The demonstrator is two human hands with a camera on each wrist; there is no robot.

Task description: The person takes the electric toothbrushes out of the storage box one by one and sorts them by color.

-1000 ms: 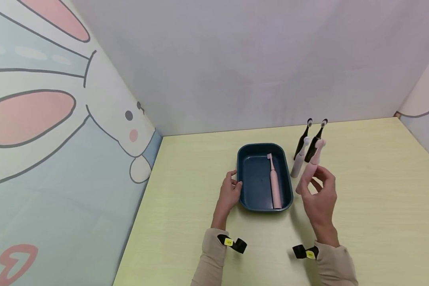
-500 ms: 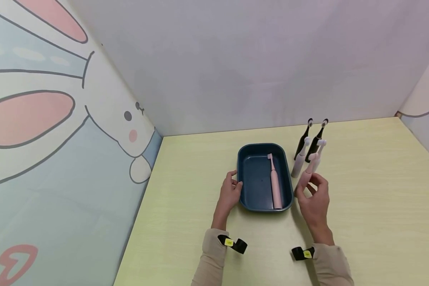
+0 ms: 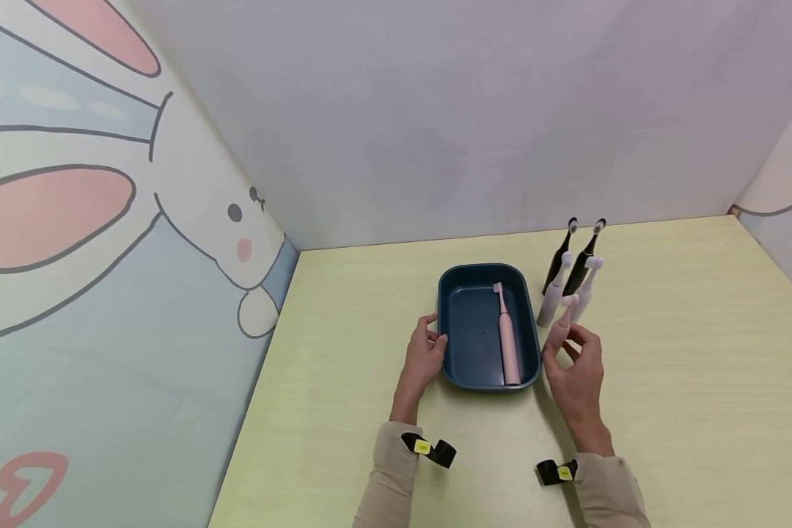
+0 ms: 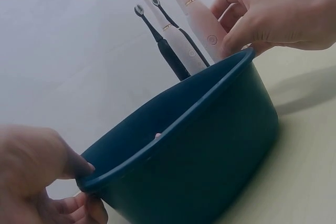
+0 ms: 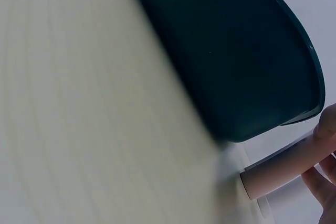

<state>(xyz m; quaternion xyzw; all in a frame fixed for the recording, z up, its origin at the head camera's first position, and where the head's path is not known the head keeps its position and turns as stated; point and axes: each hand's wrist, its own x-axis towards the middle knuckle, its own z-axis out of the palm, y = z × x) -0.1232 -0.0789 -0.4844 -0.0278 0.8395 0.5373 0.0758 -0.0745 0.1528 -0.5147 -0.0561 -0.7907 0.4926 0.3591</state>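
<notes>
My left hand (image 3: 424, 359) grips the left rim of a dark blue plastic bin (image 3: 465, 337), thumb over the edge and fingers outside. Inside, along the bin's right side, lies a pink electric toothbrush (image 3: 509, 348). Just beyond the right wall, my right hand (image 3: 579, 378) pinches a second pink electric toothbrush (image 3: 559, 331) by its handle, head up. The right wrist view shows the lower end of this held toothbrush (image 5: 283, 169) beside the bin; whether it touches the table I cannot tell. The left wrist view shows its button and gold ring.
Behind the held toothbrush, two black electric toothbrushes (image 3: 556, 265) and two whitish ones (image 3: 550, 301) stand upright in a cluster. The pale wooden table (image 3: 693, 352) meets a grey wall (image 3: 475, 147) at the back. A wall with a rabbit drawing (image 3: 198, 213) rises at left.
My right hand has moved left and toward me with the pink toothbrush, lowering it beside the bin. The whitish toothbrush behind it has come into view. My left hand stays put.
</notes>
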